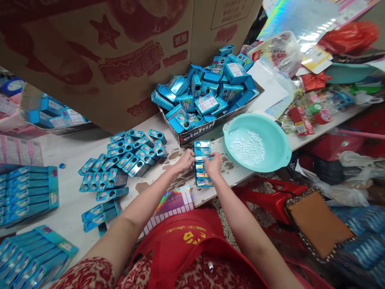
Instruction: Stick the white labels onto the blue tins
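Cluttered white table [69, 208] — we press both hands, left hand [185, 160] and right hand [214, 163], closed around a row of blue boxes [202, 164] beside the teal basin [258, 145] — squeezing evenly should keep edges aligned.

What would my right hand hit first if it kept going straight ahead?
Probably the low carton piled with blue boxes, just past the row of boxes the right hand touches; depth is unclear.

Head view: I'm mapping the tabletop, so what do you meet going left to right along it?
Filled display trays → loose rows of blue boxes → left hand → held column of boxes → right hand → teal basin of white pellets → red packets.
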{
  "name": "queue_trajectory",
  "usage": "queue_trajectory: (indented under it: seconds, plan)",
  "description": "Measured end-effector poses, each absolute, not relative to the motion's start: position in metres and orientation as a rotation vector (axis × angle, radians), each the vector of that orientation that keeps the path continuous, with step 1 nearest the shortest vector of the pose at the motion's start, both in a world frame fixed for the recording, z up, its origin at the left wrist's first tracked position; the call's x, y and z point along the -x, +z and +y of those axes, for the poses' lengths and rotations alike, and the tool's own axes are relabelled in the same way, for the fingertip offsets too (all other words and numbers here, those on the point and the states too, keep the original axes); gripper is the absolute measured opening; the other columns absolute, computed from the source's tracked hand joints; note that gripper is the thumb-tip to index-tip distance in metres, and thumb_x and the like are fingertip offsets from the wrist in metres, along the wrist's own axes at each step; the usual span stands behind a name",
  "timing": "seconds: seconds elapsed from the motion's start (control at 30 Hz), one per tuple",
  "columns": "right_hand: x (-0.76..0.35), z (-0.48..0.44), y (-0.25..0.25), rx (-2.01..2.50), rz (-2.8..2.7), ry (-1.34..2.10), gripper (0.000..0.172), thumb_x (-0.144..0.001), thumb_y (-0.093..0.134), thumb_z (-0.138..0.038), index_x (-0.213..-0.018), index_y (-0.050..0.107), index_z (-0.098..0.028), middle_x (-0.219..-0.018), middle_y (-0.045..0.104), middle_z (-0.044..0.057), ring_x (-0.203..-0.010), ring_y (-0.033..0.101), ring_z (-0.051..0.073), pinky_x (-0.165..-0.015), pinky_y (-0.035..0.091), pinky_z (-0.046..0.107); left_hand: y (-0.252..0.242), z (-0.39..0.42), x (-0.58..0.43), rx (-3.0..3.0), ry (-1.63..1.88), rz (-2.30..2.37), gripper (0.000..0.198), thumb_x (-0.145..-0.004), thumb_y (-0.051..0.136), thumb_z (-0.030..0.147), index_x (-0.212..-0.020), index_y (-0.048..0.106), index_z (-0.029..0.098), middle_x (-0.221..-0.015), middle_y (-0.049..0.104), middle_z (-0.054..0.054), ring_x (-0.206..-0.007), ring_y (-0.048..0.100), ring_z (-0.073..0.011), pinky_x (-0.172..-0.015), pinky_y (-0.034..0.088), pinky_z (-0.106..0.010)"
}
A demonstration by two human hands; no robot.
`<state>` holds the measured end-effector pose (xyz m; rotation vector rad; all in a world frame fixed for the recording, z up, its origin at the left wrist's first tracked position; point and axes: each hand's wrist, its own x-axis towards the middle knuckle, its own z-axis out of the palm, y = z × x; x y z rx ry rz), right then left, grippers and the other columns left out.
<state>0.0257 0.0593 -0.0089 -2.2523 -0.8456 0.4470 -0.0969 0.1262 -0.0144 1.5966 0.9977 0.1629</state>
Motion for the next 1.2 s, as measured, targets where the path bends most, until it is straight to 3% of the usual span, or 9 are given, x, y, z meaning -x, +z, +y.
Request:
queue_trajectory:
  seconds: [0.17, 0.27, 0.37, 0.47, 0.57, 0.77, 0.93, 1.07, 1.2]
  plan:
    - [-0.038, 0.057, -0.007, 2.231, -0.83, 0.466, 0.016, -0.072, 0.05, -0.017, -0.087, 0.052, -0.017, -0.094, 0.055, 0.01, -0.09, 0.05, 0.023, -0.086, 0.039, 0.039, -0.026, 0.106, 0.104, -1.689, 0.1, 1.227, 0.011, -0.082, 0.048, 0.025, -0.089, 0.047, 0.017, -0.068, 0.056, -0.002, -0.066, 0.054, -0.0182, -0.061, 0.038, -0.027]
    - [-0.031, 0.039, 0.008, 2.174, -0.902, 0.341, 0.019, -0.079, 0.046, -0.019, -0.097, 0.052, -0.016, -0.103, 0.055, 0.013, -0.101, 0.047, 0.026, -0.092, 0.036, 0.044, -0.021, 0.101, 0.139, -1.814, -0.012, 1.18, 0.02, -0.084, 0.045, 0.035, -0.088, 0.053, 0.017, -0.077, 0.06, -0.005, -0.075, 0.055, -0.0204, -0.065, 0.037, -0.028]
    - [-0.001, 0.01, 0.021, 1.937, -1.202, 0.202, 0.019, -0.086, 0.046, -0.024, -0.104, 0.052, -0.018, -0.109, 0.055, 0.012, -0.108, 0.045, 0.025, -0.096, 0.035, 0.045, -0.016, 0.088, 0.189, -1.782, -0.285, 0.957, 0.027, -0.079, 0.052, 0.043, -0.084, 0.059, 0.017, -0.076, 0.061, -0.002, -0.072, 0.053, -0.0179, -0.062, 0.035, -0.025]
    - [0.041, -0.019, 0.014, 1.676, -1.546, 0.405, 0.02, -0.09, 0.042, -0.021, -0.106, 0.055, -0.02, -0.101, 0.057, 0.009, -0.1, 0.051, 0.021, -0.089, 0.044, 0.038, -0.018, 0.067, 0.224, -1.734, -0.414, 0.953, 0.019, -0.071, 0.058, 0.033, -0.079, 0.061, 0.016, -0.069, 0.058, 0.002, -0.066, 0.049, -0.0145, -0.059, 0.032, -0.023]
    - [0.069, -0.036, -0.009, 1.662, -1.799, 0.584, 0.026, -0.089, 0.044, -0.019, -0.112, 0.057, -0.018, -0.104, 0.057, 0.012, -0.099, 0.053, 0.022, -0.084, 0.048, 0.036, -0.024, 0.052, 0.232, -1.766, -0.37, 1.067, 0.015, -0.075, 0.048, 0.025, -0.071, 0.059, 0.015, -0.063, 0.053, 0.002, -0.063, 0.045, -0.0134, -0.058, 0.03, -0.023]
    - [0.073, -0.044, -0.042, 1.746, -2.239, 0.57, 0.036, -0.087, 0.049, -0.015, -0.122, 0.053, -0.019, -0.118, 0.058, 0.013, -0.102, 0.052, 0.024, -0.085, 0.048, 0.038, -0.024, 0.051, 0.226, -1.744, -0.32, 1.079, 0.02, -0.077, 0.044, 0.025, -0.067, 0.058, 0.015, -0.061, 0.051, 0.002, -0.062, 0.044, -0.0126, -0.058, 0.03, -0.023]
    - [0.065, -0.051, -0.04, 1.646, -2.361, 0.477, 0.021, -0.086, 0.054, -0.017, -0.106, 0.059, -0.018, -0.119, 0.059, 0.011, -0.102, 0.052, 0.023, -0.083, 0.045, 0.035, -0.025, 0.053, 0.225, -1.74, -0.317, 1.113, 0.021, -0.076, 0.044, 0.025, -0.066, 0.059, 0.015, -0.059, 0.051, 0.002, -0.062, 0.044, -0.0129, -0.057, 0.029, -0.023]
    - [0.06, -0.052, -0.018, 1.695, -2.264, 0.438, 0.008, -0.087, 0.052, -0.018, -0.083, 0.058, -0.019, -0.083, 0.063, 0.007, -0.08, 0.054, 0.02, -0.071, 0.041, 0.031, -0.022, 0.05, 0.224, -1.741, -0.304, 1.174, 0.019, -0.077, 0.045, 0.024, -0.069, 0.061, 0.015, -0.063, 0.055, 0.0, -0.064, 0.047, -0.0142, -0.06, 0.033, -0.024]
    - [0.05, -0.05, 0.02, 1.757, -1.85, 0.631, 0.011, -0.087, 0.049, -0.02, -0.077, 0.053, -0.02, -0.074, 0.06, 0.003, -0.069, 0.054, 0.016, -0.064, 0.04, 0.027, -0.002, 0.043, 0.217, -1.77, -0.081, 1.237, 0.03, -0.084, 0.041, 0.032, -0.101, 0.059, 0.015, -0.097, 0.063, -0.007, -0.09, 0.054, -0.0198, -0.077, 0.04, -0.029]
